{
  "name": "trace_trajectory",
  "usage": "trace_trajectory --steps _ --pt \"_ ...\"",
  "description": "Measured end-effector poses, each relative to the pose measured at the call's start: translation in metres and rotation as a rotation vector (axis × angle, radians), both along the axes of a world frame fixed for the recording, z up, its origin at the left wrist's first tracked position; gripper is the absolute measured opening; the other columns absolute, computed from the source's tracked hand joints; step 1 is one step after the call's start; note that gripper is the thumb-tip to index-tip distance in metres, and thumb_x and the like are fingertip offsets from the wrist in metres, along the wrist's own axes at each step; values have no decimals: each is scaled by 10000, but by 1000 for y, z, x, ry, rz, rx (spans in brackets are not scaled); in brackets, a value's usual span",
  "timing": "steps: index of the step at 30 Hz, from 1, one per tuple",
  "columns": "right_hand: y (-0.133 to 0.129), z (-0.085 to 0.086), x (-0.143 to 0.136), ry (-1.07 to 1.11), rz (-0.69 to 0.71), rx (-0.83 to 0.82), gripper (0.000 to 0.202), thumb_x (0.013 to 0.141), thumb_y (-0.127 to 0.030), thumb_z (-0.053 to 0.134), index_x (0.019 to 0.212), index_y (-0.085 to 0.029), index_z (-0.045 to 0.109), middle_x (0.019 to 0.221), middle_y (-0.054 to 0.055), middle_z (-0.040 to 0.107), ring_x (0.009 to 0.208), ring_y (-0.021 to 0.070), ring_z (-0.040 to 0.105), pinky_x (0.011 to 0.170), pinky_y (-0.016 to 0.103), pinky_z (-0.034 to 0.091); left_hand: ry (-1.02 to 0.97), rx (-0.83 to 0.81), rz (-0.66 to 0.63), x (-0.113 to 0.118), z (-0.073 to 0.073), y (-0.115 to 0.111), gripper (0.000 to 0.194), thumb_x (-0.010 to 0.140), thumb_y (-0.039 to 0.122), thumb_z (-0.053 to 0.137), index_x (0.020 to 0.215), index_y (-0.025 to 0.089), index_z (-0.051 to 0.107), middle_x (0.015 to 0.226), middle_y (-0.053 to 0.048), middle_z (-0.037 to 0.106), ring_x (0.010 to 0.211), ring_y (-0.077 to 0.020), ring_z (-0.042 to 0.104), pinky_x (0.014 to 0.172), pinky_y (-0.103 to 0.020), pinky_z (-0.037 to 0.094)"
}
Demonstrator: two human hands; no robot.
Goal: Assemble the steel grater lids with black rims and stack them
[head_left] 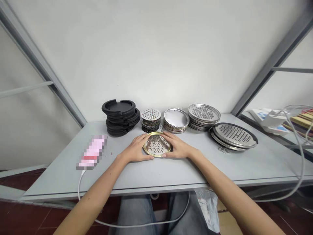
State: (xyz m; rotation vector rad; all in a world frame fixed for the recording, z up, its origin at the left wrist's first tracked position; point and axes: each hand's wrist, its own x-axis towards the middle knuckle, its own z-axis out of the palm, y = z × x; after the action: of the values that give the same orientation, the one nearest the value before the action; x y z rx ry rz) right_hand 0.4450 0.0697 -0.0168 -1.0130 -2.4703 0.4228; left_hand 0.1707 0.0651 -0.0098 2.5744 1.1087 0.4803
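A round metal grater disc with a gold-coloured rim [157, 144] lies on the grey table in front of me. My left hand [138, 149] curves round its left edge, thumb at the near side. Around the right edge curls my right hand [176, 147], its fingers on the far rim and its thumb near the front. Just behind the disc stand a stack of small perforated grater plates [151, 115] and a stack of plain metal discs [176, 118].
Black plastic rings [118, 109] are stacked at the back left. Larger grater discs [204, 113] stand at the back right, with another pile [234, 135] nearer. A phone [93, 151] on a white cable [79, 186] lies left. More cables [302, 163] hang at the right.
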Motion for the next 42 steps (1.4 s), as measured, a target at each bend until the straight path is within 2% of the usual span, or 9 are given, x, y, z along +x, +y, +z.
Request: trace_trajectory --steps 4,7,11,15,20,26,31,37,42 --pt "-1 3 0 63 35 -4 1026 665 -642 726 1489 -163 344 1517 202 356 1396 393 332 1125 563 296 6 -24 21 -3 0 2 1115 645 661 743 1523 230 208 1557 -130 278 1435 -358 236 1176 -504 236" --pt "-1 3 0 67 40 -16 1025 636 -641 746 1465 -153 391 1506 207 372 1383 395 354 1123 556 305 10 -44 23 -6 2 3 1142 619 665 756 1520 223 212 1560 -139 269 1444 -370 207 1179 -525 216" --pt "0 2 -1 66 17 -30 1019 597 -650 766 1424 -142 455 1487 223 393 1369 400 377 1113 557 321 7 -47 1 -8 5 2 1124 647 617 753 1530 236 172 1568 -119 257 1449 -365 196 1185 -521 210" --pt "1 2 -1 102 30 -25 982 610 -629 769 1416 -156 467 1462 213 433 1344 387 418 1102 550 341 0 -42 -23 -8 5 2 1116 672 564 750 1539 240 127 1573 -108 242 1450 -359 192 1189 -504 209" --pt "2 -1 -1 96 14 -27 984 608 -638 766 1410 -148 476 1471 218 420 1352 391 407 1103 550 342 6 -54 22 -8 4 2 1112 663 641 731 1529 226 171 1566 -121 251 1452 -354 186 1188 -511 204" --pt "3 -2 0 94 -17 -33 957 610 -633 767 1390 -146 501 1482 219 404 1355 402 399 1105 561 336 -13 -77 49 -8 3 3 1063 669 646 727 1512 220 240 1556 -139 274 1442 -363 214 1178 -525 221" --pt "4 -1 2 116 -23 -22 872 657 -600 753 1374 -162 518 1442 205 462 1335 382 434 1096 555 350 -22 -75 61 -9 2 3 1046 674 631 732 1512 236 246 1555 -123 279 1438 -364 222 1179 -523 225" --pt "3 1 2 76 -53 -29 846 694 -602 721 1358 -115 529 1432 228 464 1324 382 447 1092 535 365 -28 -52 47 -10 2 3 1021 687 641 717 1505 231 265 1529 -121 320 1421 -350 265 1176 -499 241" --pt "3 2 3 86 -43 -4 747 755 -578 676 1343 -137 545 1405 207 502 1294 364 483 1077 528 386 -23 -62 47 -11 3 4 1025 681 665 709 1505 244 268 1530 -117 327 1412 -349 287 1163 -497 264"
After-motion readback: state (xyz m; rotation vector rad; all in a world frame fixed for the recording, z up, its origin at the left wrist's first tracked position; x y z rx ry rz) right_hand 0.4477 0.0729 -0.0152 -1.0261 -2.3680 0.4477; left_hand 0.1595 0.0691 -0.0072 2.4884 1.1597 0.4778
